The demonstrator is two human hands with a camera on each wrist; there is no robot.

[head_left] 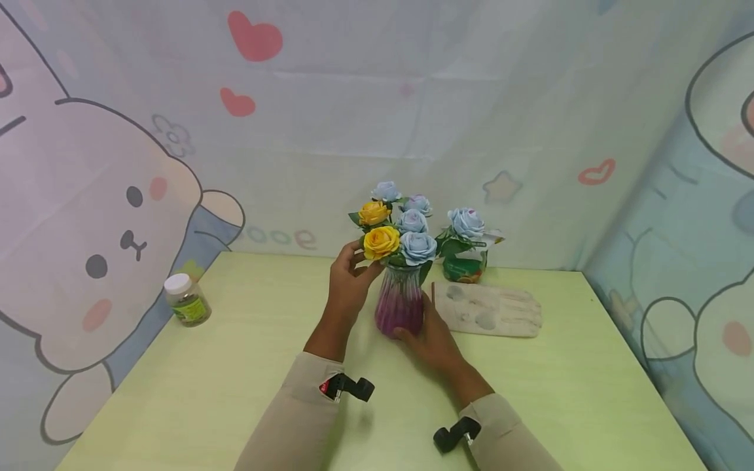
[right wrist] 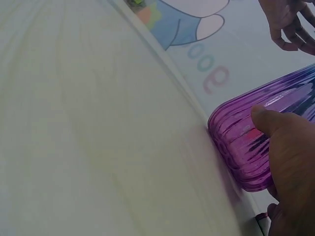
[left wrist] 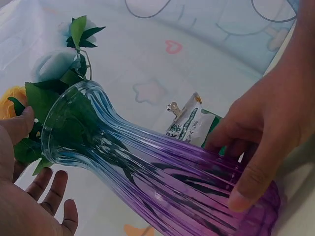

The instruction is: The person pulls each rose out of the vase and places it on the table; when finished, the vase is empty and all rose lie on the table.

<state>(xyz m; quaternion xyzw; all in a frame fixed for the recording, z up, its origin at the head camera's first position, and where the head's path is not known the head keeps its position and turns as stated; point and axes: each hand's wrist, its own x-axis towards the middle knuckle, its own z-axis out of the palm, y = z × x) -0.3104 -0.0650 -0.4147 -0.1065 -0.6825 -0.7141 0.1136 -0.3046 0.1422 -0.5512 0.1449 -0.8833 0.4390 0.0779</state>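
Observation:
A ribbed glass vase [head_left: 399, 304], clear at the neck and purple below, stands on the table holding artificial roses. My right hand [head_left: 432, 337] grips it low down, with the thumb across its purple side in the right wrist view. At the rim, my left hand [head_left: 349, 281] has its thumb and index finger about the lower yellow rose [head_left: 381, 243]; its other fingers are loosely bent in the left wrist view. A second yellow rose [head_left: 374, 212] and several pale blue roses [head_left: 418, 248] fill the bunch. Dark green stems show through the glass [left wrist: 147, 162].
Behind the vase to the right are a green-and-white package [head_left: 464, 267] with a metal clip [left wrist: 173, 109] and another blue rose [head_left: 466, 223]. A flat beige patterned item [head_left: 489, 309] lies right of the vase. A white-capped jar [head_left: 187, 300] stands at the table's left edge.

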